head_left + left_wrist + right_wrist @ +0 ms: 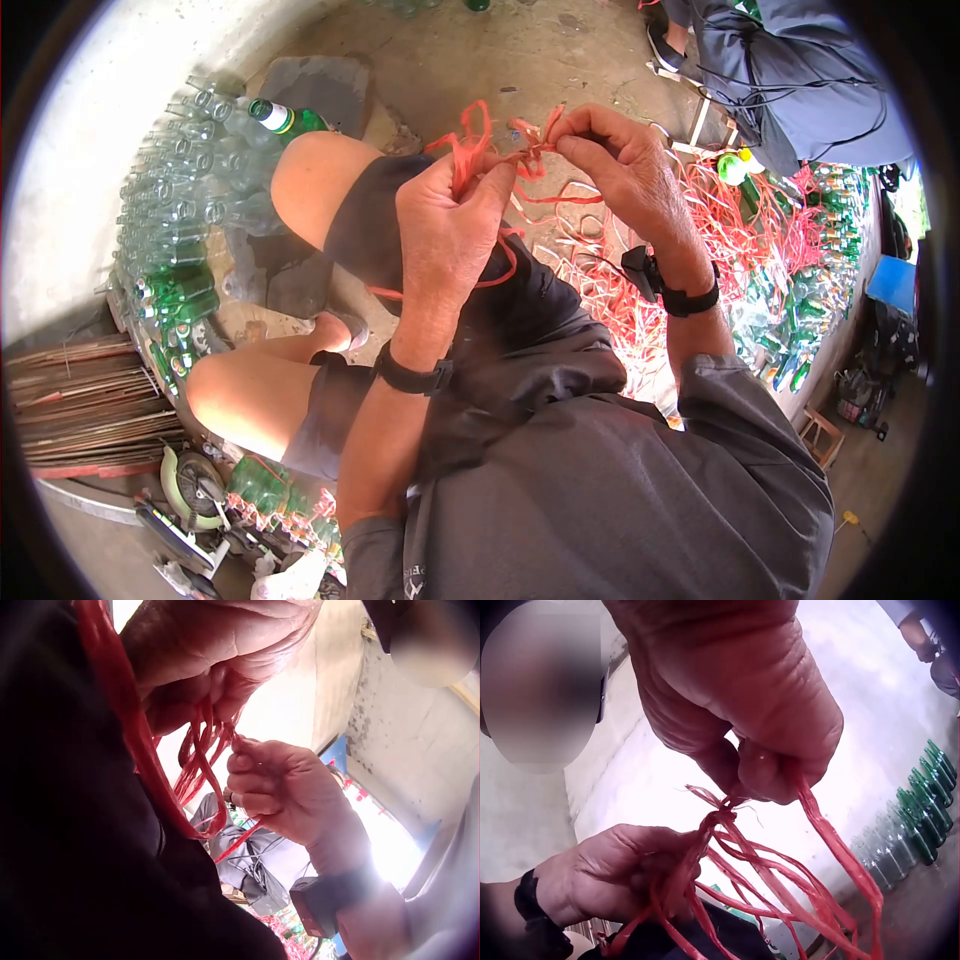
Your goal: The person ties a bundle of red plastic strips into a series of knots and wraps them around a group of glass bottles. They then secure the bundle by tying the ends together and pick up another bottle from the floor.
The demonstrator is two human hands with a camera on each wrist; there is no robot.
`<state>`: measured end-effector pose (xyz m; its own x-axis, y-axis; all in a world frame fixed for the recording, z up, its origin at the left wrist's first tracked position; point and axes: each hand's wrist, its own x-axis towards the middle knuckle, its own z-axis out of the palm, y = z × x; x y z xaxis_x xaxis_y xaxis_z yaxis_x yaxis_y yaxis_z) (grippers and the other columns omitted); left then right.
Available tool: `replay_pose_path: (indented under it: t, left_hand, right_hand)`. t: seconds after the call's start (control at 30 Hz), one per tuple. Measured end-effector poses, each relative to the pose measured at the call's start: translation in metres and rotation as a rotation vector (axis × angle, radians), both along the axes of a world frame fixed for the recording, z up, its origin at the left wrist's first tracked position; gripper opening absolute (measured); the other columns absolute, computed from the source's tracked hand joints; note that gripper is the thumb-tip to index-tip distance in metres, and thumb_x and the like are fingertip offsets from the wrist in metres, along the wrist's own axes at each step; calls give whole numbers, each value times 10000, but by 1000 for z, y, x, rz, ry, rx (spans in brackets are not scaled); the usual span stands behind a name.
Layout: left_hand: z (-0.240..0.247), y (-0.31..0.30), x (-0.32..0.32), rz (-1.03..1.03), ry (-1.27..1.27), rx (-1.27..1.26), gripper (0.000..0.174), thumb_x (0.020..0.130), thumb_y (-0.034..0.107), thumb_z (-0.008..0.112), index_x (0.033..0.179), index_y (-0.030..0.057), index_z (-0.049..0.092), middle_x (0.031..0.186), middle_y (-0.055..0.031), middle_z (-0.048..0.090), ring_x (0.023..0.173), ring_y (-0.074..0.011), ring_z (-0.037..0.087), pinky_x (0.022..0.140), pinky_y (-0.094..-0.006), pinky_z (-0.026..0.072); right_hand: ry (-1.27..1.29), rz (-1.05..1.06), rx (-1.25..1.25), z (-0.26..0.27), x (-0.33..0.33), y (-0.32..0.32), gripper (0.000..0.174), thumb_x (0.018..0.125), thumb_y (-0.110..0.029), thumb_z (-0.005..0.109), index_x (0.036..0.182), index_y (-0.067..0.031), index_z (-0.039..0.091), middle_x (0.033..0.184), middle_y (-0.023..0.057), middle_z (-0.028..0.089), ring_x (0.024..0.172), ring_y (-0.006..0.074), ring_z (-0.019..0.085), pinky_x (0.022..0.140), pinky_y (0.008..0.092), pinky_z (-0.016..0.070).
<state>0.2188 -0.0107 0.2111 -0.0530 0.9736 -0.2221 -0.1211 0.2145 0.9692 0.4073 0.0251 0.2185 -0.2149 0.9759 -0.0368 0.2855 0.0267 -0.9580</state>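
My left hand (445, 225) grips a bunch of red plastic twine (467, 160), its loops sticking up above the fingers. Thumb and fingertips of my right hand (625, 170) pinch the same twine a short way to the right. Between the two hands sits a knotted part (721, 817), with a frayed end poking out and several loops hanging below it in the right wrist view. One strand (840, 855) runs down from the right fingers. In the left wrist view, a long strand (124, 697) passes close to the camera, and the right hand (285, 787) is curled at the twine.
Tangled red and pale twine (610, 310) heaps on the floor at right, beside green bottles (800, 340). Rows of clear bottles (165, 190) line the left wall. A stack of thin strips (90, 405) lies at lower left. Another person's dark-clothed legs (800, 80) are at upper right.
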Motion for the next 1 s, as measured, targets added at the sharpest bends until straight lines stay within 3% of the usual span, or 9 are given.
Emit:
replay_pose_path:
  t: [0.07,0.27,0.37,0.47,0.6,0.77,1.0]
  left_hand:
    - [-1,0,3,11,-11,45,78,898,39,676,890,-26,718,662,50,594,596,-4,484,503,-212,410]
    - [4,0,3,-17,-4,80,82,898,26,668,953,-25,701,732,19,643,658,-10,522,545,-204,428]
    - [8,0,4,74,72,140,138,889,58,728,1001,-20,706,808,35,652,710,-17,529,641,-194,460]
    - [3,-2,0,116,105,94,164,889,61,728,1026,-21,690,835,27,661,744,-21,537,667,-204,467]
    - [-1,-4,-1,65,137,72,147,902,60,715,1017,-28,692,839,27,663,755,-28,546,679,-201,466]
    - [-2,-3,-1,172,-155,6,136,946,114,691,1012,-1,721,790,63,618,680,-8,477,590,-181,383]
    - [2,-2,-6,245,-187,-36,244,994,250,640,962,28,734,646,108,436,573,-3,316,512,-197,261]
  right_hand:
    - [-31,-15,-7,2,0,-1,132,918,-117,645,970,-8,697,740,-42,597,686,29,507,617,225,415]
    - [-186,89,22,6,1,-5,133,889,-125,704,998,-50,717,634,-91,414,587,9,354,515,245,266]
    - [-124,-18,39,0,1,-4,148,897,-137,706,1006,-37,716,653,-86,470,601,7,384,527,231,291]
    - [61,-105,79,-8,3,-1,162,910,-142,698,1005,-12,708,681,-79,523,616,3,410,538,217,306]
    - [86,-104,-25,6,7,0,171,924,-153,679,997,0,704,712,-70,567,631,3,436,548,206,324]
    - [360,-86,-185,3,18,2,156,959,-166,640,993,-28,704,649,-84,486,543,10,357,497,208,260]
    - [514,-154,-227,0,35,9,111,1000,-151,575,972,-53,619,672,-101,371,530,-7,266,460,177,204]
